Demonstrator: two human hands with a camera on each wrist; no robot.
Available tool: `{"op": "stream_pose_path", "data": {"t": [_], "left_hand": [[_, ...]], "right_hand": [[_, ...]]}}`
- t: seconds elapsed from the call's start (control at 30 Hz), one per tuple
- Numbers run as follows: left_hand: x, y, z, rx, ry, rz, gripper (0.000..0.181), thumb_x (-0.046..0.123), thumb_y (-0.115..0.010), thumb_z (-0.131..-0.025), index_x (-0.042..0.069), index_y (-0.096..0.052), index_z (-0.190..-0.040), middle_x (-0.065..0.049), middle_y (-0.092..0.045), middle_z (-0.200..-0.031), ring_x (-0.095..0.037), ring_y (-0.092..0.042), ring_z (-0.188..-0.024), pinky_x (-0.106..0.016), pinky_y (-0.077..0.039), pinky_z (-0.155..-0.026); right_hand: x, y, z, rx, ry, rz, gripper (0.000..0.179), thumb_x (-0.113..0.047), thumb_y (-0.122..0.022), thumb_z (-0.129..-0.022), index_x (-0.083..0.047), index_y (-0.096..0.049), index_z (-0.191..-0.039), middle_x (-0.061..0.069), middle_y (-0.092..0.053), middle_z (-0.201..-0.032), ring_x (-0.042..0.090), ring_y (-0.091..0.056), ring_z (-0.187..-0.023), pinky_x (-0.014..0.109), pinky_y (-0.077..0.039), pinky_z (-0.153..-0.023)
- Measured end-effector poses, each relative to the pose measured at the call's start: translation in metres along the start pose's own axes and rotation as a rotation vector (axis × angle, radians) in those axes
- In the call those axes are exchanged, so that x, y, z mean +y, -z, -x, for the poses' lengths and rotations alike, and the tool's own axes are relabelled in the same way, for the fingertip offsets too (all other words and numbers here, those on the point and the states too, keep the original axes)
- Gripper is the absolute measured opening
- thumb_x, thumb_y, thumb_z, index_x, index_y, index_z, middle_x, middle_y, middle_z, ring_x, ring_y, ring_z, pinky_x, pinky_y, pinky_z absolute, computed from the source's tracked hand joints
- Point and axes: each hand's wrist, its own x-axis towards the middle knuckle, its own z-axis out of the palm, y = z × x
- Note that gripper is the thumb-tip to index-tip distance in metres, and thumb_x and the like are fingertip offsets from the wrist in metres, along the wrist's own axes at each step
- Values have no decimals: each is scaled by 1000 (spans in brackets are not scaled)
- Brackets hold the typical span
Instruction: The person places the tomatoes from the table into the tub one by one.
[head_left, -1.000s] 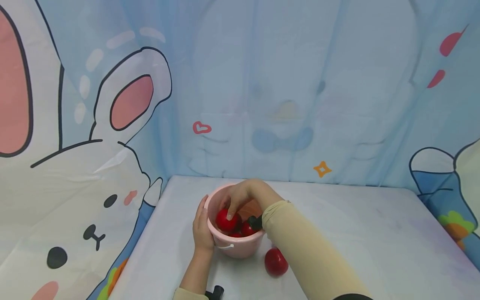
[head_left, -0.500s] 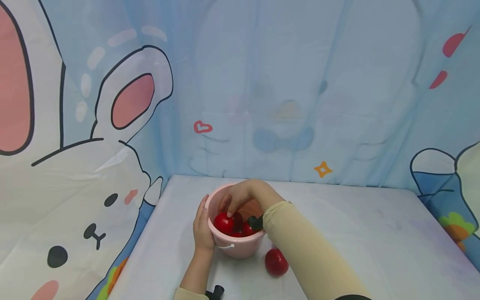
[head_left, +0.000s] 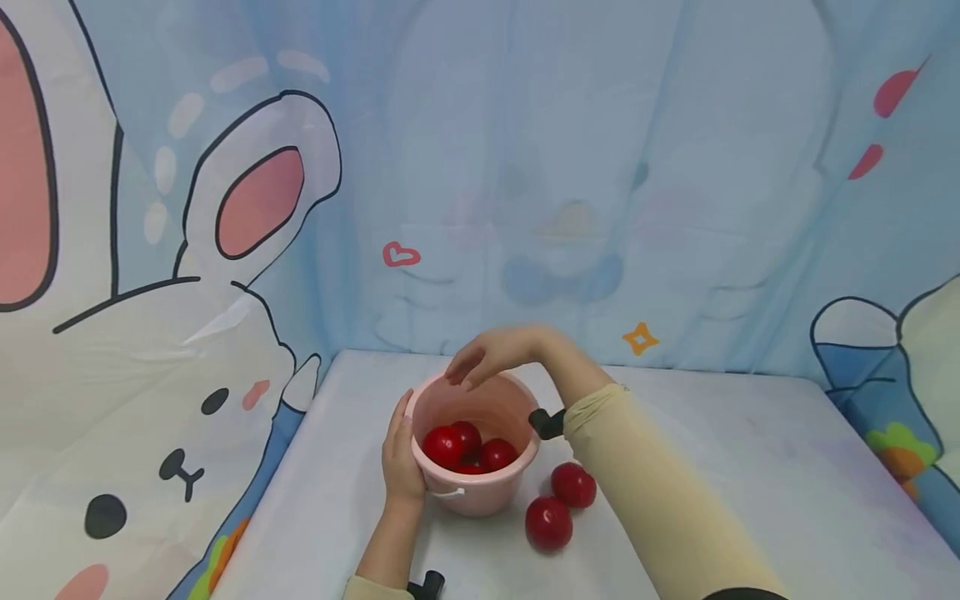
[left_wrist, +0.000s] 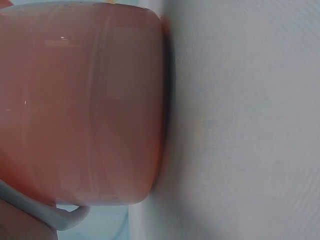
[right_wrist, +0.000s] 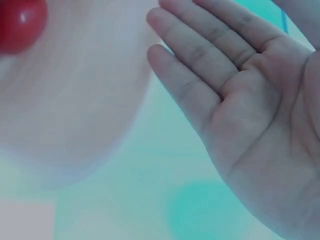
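Note:
A pink bucket (head_left: 480, 500) stands upright on the table, with several shiny red, apple-like fruits (head_left: 442, 447) at its bottom. My left hand (head_left: 402, 467) rests along the bucket's left outer side with its fingers fairly straight. In the left wrist view, the bucket wall (left_wrist: 85, 105) fills the left half, and a pale handle (left_wrist: 50, 210) crosses beside a bit of hand. Above the bucket's far rim hovers my right hand (head_left: 502, 354), holding nothing. The right wrist view shows its palm (right_wrist: 260, 115) with extended fingers, beside the bucket and one fruit (right_wrist: 20, 25) inside.
Two more red fruits, a nearer one (head_left: 549, 523) and a farther one (head_left: 573, 485), lie on the white table (head_left: 712, 467) right of the bucket. Behind the table hangs a blue cartoon curtain (head_left: 675, 208). A printed rabbit (head_left: 187, 400) is at the left.
My right hand has let go of a fruit inside the bucket and risen up to the right. A second fruit on the table, hidden behind the sleeve before, now shows. The left hand has stayed.

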Motion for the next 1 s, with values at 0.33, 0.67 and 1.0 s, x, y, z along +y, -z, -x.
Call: {"op": "stream_pose_path", "data": {"t": [0.33,0.67,1.0], "left_hand": [[1,-1,0,18,-20,-14,41,43,-42,-103,42,-46,-143,16,-50,-147,-16,-44,-139,-53,-43,-110],[-1,0,2,17,-25,-14,40,45,-39,-103,42,-47,-142,16,-50,-147,-16,-44,-139,-53,-42,-111],[1,-1,4,15,-31,-16,41,42,-37,-104,40,-46,-144,15,-50,-148,-17,-44,-140,-53,-41,-111]], "right_hand": [[35,5,77,149,-38,-29,49,-39,-66,-93,-26,-56,-139,-2,-60,-140,17,-55,-131,42,-50,-105],[87,-49,129,222,-87,-132,51,-37,-67,-92,-25,-55,-140,0,-57,-143,26,-51,-136,42,-51,-103],[135,-118,138,353,-117,-264,58,-40,-69,-89,-27,-52,-143,1,-54,-146,31,-49,-137,51,-48,-105]]}}
